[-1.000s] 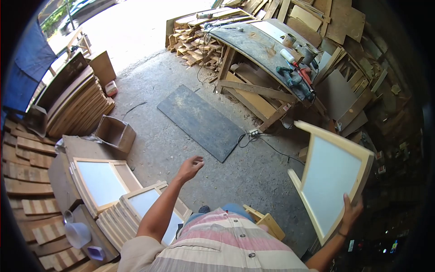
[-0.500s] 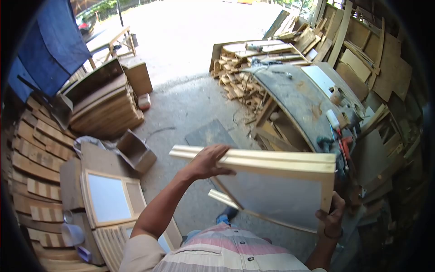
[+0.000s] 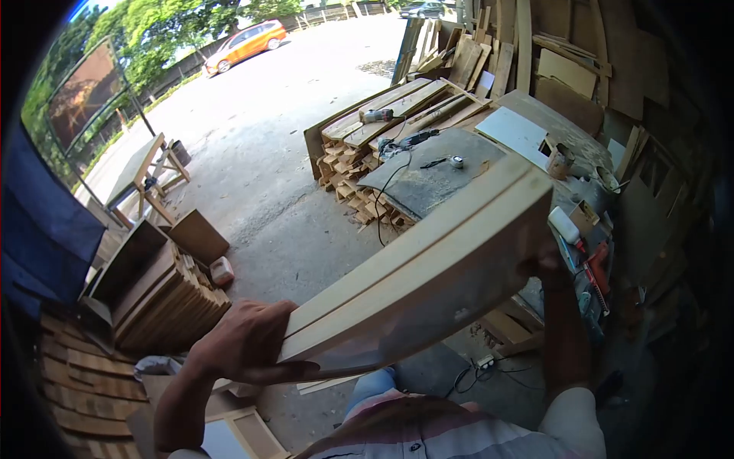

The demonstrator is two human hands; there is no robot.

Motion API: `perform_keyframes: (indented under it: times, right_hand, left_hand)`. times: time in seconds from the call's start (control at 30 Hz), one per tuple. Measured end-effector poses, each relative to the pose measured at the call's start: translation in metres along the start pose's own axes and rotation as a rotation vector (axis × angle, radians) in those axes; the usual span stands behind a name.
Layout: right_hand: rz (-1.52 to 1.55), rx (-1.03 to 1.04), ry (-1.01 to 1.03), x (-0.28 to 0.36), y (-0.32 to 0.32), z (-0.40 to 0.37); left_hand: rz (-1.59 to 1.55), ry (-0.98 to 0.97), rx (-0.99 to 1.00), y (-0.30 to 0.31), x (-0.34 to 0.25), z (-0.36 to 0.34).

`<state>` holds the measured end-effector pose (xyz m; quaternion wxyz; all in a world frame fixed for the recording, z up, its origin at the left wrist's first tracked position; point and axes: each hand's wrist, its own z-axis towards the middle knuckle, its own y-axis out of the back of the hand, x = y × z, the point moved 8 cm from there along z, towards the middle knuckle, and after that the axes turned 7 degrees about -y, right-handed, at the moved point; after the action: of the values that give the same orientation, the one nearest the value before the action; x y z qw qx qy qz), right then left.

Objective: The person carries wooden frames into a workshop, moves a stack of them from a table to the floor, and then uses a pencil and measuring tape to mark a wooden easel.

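Above the floor (image 3: pixel 275 260), the person's left hand (image 3: pixel 261 342) and right hand (image 3: pixel 544 264) grip the wooden frame's (image 3: pixel 428 252) ends (fingers closed); an even, level hold would steady it.

Strong daylight admitted from far left; paved yard (image 3: pixel 264 153) washed out by glare. Right side dimly lit, detail lost. Near face of wooden frame (image 3: pixel 428 264) shadowed. Wide-angle curvature noted; corners blackened by vignetting. Right hand (image 3: pixel 544 264) darkened, slightly blurred.
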<state>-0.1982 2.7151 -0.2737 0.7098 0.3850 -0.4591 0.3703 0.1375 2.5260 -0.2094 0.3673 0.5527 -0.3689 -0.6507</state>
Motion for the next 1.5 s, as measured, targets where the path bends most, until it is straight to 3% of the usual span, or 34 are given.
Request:
perform_keyframes:
  times: [0.07, 0.17, 0.23, 0.5, 0.63, 0.73, 1.1, 1.27, 1.4, 1.5]
  right_hand:
    - [0.002, -0.09, -0.039, 0.002, 0.028, 0.055]
    - [-0.109, -0.208, 0.059, -0.004, 0.063, 0.116]
    - [-0.116, -0.455, 0.042, -0.02, 0.089, 0.117]
    - [0.179, -0.531, -0.608, -0.241, 0.143, 0.007]
    - [0.177, -0.447, -0.622, -0.314, 0.161, -0.035]
    - [0.163, -0.554, -0.691, -0.36, 0.193, -0.058]
    - [0.186, -0.81, -0.635, -0.349, 0.231, -0.119]
    - [0.299, -0.856, -0.611, -0.352, 0.224, -0.139]
    - [0.319, -0.883, -0.648, -0.35, 0.234, -0.138]
    - [0.241, -0.878, -0.644, -0.334, 0.249, -0.118]
  left_hand:
    - [-0.114, 0.026, -0.197, 0.04, 0.012, 0.046]
    - [-0.052, 0.114, -0.194, 0.081, 0.032, 0.126]
    - [-0.006, 0.111, -0.176, 0.101, 0.042, 0.175]
    - [0.087, 0.12, -0.295, 0.157, 0.075, 0.361]
    - [0.044, 0.035, -0.341, 0.157, 0.084, 0.482]
    - [0.019, 0.057, -0.315, 0.139, 0.101, 0.573]
    - [0.216, 0.197, -0.144, 0.051, 0.104, 0.843]
    - [0.173, 0.205, -0.126, -0.018, 0.116, 0.917]
    - [0.127, 0.182, -0.148, -0.078, 0.122, 0.924]
    - [0.051, 0.252, -0.088, -0.09, 0.13, 0.932]
